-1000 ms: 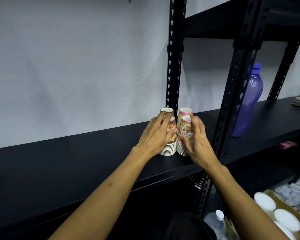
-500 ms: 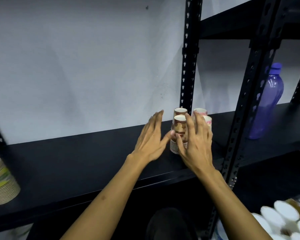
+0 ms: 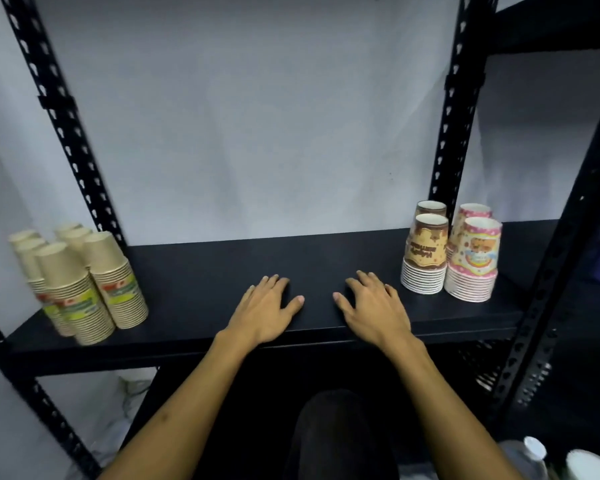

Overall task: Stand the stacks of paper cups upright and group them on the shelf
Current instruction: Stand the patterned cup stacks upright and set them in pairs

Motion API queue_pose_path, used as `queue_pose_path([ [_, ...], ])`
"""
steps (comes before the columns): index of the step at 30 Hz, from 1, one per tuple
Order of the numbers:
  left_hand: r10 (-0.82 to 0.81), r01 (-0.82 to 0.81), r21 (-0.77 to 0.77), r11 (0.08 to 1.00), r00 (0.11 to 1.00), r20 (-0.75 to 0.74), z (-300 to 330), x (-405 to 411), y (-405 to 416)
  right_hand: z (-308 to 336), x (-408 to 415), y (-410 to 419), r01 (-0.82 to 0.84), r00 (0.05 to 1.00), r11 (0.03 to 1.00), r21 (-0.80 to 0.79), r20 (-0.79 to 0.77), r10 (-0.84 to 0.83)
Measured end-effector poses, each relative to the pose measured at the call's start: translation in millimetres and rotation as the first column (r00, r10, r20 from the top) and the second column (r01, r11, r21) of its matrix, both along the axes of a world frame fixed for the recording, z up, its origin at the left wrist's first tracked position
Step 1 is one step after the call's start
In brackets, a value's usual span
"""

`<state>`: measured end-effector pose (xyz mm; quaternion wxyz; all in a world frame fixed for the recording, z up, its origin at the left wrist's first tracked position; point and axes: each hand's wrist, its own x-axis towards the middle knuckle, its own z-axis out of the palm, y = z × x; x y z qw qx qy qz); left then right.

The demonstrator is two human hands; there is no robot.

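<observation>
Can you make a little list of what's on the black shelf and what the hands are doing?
shelf: black shelf
left end: tan cup stacks, rims down, grouped
right end: brown cup stacks beside pink cup stacks, rims down
left hand: flat on shelf, empty
right hand: flat on shelf, empty
lying stacks: none seen

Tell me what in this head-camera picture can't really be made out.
- Tan cup stacks, left: motion blur smears the label print, and the rear stacks hide behind the front ones, so no sure count.
- Rear brown stack and rear pink stack: mostly covered by the front stacks.
- White objects, bottom right: cut off by the edge.
- Lower shelf: too dark.
</observation>
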<state>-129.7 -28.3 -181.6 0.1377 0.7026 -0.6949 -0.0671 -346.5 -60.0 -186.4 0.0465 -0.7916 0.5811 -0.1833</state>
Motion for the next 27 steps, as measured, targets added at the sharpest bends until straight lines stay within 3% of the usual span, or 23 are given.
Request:
queue_pose_path([
  [19,0.137,-0.137,-0.021,0.99,0.99,-0.017,-2.6,-11.8,5.4,-2.7,-2.2,0.9,-0.004,0.999,0.999,0.047,-0.043,0.006],
  [27,0.107,-0.108,-0.035,0.994,0.993,-0.041,0.0,-11.4,9.7,8.8,27.4,11.3,0.11,0.994,0.98,0.164,-0.041,-0.104],
])
